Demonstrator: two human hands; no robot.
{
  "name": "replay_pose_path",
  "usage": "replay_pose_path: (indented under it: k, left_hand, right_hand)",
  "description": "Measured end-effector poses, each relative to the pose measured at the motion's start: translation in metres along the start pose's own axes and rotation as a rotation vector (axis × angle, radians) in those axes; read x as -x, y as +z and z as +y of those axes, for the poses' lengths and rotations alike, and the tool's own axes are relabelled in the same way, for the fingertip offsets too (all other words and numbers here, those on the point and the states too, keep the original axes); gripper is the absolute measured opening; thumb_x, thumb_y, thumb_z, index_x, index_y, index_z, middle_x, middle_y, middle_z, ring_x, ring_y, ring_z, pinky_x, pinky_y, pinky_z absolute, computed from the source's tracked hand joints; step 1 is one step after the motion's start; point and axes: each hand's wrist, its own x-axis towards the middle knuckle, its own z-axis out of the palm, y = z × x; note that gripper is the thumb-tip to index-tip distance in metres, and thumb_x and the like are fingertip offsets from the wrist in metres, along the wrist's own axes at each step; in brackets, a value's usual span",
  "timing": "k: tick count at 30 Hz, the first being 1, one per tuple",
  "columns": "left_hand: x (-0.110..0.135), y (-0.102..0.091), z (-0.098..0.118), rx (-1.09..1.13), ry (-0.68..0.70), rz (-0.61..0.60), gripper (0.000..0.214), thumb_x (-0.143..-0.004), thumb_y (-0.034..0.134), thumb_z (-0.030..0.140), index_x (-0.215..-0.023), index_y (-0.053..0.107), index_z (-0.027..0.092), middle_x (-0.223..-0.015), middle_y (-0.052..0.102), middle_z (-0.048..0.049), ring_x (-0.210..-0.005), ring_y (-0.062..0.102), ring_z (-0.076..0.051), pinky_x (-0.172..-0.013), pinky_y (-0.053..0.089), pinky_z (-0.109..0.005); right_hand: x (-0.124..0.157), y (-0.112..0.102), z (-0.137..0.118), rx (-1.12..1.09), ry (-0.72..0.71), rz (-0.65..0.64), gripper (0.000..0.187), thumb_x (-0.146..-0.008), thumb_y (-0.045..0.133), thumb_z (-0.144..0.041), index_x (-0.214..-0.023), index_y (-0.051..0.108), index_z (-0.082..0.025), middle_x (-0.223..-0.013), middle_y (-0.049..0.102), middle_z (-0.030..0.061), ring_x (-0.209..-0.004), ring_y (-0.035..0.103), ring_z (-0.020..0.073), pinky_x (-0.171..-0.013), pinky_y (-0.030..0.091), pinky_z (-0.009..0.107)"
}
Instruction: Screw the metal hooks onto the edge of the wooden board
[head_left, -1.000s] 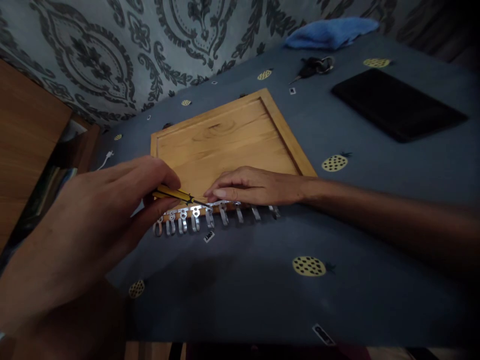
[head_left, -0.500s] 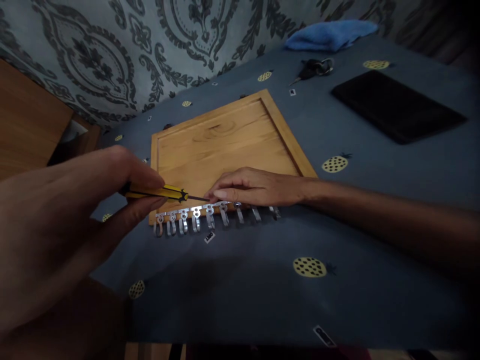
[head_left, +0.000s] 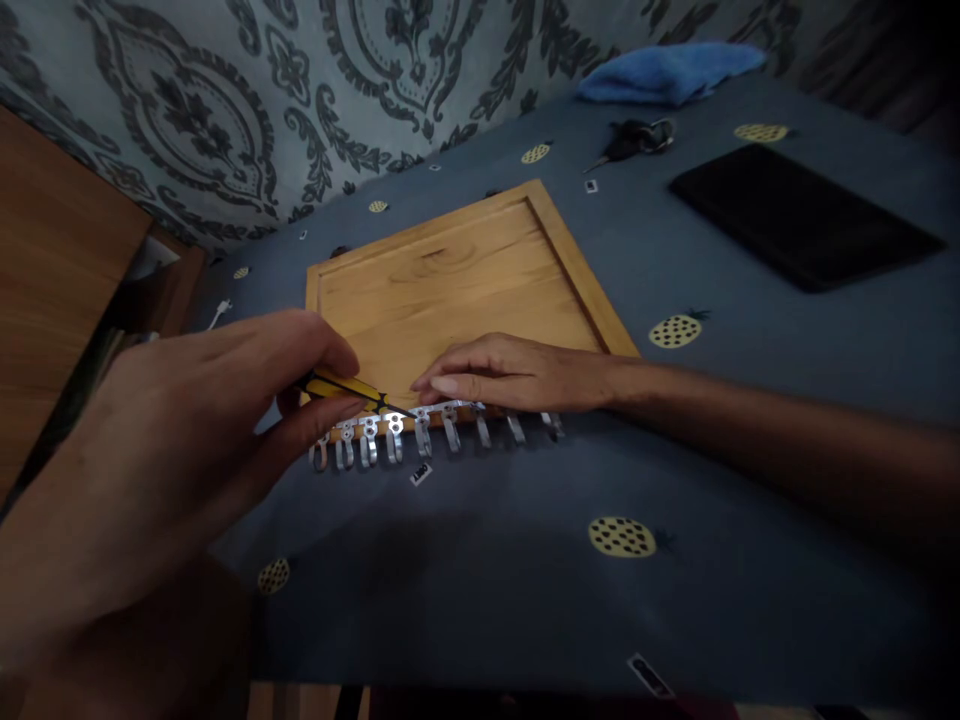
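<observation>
A wooden board (head_left: 457, 280) with a raised rim lies on the blue table cloth (head_left: 525, 560). Along its near edge runs a row of several metal hooks (head_left: 420, 435). My left hand (head_left: 225, 410) is closed around a yellow and black screwdriver (head_left: 345, 390), whose tip points at the hooks near the middle of the row. My right hand (head_left: 510, 372) lies flat on the board's near edge, fingers pressed together over the hooks, holding the strip down.
A black tablet (head_left: 802, 215) lies at the far right. A bunch of keys (head_left: 634, 137) and a blue cloth (head_left: 667, 70) sit at the back. A wooden cabinet (head_left: 52, 290) stands on the left. Patterned wallpaper (head_left: 300, 90) is behind. Small stickers dot the cloth.
My left hand drew the screwdriver back to the left half a second ago, then brought it forward again to the hooks. My right hand has stayed put.
</observation>
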Motion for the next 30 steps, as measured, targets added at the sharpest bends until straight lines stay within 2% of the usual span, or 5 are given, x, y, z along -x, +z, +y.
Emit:
replay_pose_path:
  k: [10,14,21,30]
  left_hand:
    - [-0.0013,0.0010,0.0004,-0.051,0.022,-0.013,0.017,-0.100,0.051,0.040,-0.107,0.064,0.031,-0.094,0.073,0.0032,-0.075,0.069,-0.016,-0.055,0.046,-0.031]
    - [-0.0029,0.0023,-0.0005,-0.087,0.112,-0.004,0.014,-0.101,0.050,0.038,-0.105,0.061,0.030,-0.087,0.069,0.0047,-0.065,0.062,-0.011,-0.049,0.041,-0.027]
    - [-0.0055,0.0015,0.0013,-0.089,0.122,0.000,0.012,-0.100,0.050,0.035,-0.101,0.061,0.029,-0.080,0.065,0.0060,-0.061,0.057,-0.010,-0.052,0.041,-0.025]
    - [-0.0045,0.0081,0.0048,-0.078,0.131,0.077,0.012,-0.101,0.053,0.034,-0.098,0.063,0.028,-0.097,0.070,0.0042,-0.068,0.062,-0.010,-0.053,0.042,-0.024]
  right_hand:
    - [0.0003,0.0004,-0.0023,0.008,0.019,0.001,0.042,-0.102,0.050,-0.053,-0.111,0.073,-0.019,-0.095,0.071,0.0030,-0.092,0.063,0.0180,-0.084,0.049,0.031]
    - [0.0000,0.0007,-0.0033,-0.007,0.016,-0.001,0.043,-0.101,0.051,-0.054,-0.108,0.073,-0.019,-0.092,0.070,0.0025,-0.091,0.063,0.0175,-0.084,0.049,0.031]
    - [-0.0004,0.0013,-0.0047,-0.009,0.026,0.002,0.043,-0.100,0.051,-0.054,-0.107,0.073,-0.017,-0.092,0.069,0.0026,-0.088,0.062,0.0162,-0.083,0.049,0.030]
    - [-0.0019,0.0022,-0.0036,-0.037,0.009,0.000,0.042,-0.099,0.054,-0.055,-0.104,0.073,-0.018,-0.090,0.069,0.0028,-0.088,0.062,0.0164,-0.083,0.049,0.030]
